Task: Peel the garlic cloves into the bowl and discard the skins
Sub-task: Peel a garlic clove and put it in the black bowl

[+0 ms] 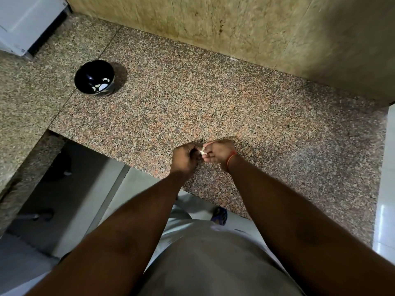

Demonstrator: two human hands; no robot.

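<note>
A small white garlic clove (202, 151) is held between both hands just above the near part of the speckled granite counter (235, 103). My left hand (184, 155) has its fingers curled around the clove's left end. My right hand (218, 153), with a red thread on the wrist, pinches its right end with the fingertips. Far to the left and further back stands a dark bowl (81, 79) with pale peeled cloves in it.
A stained beige wall (235, 28) runs behind the counter. A white appliance (23, 22) stands at the back left corner. The counter edge steps down to a grey floor (70, 210) on the left, where a purple sandal (219, 215) shows. A white tiled surface (386, 189) borders the right.
</note>
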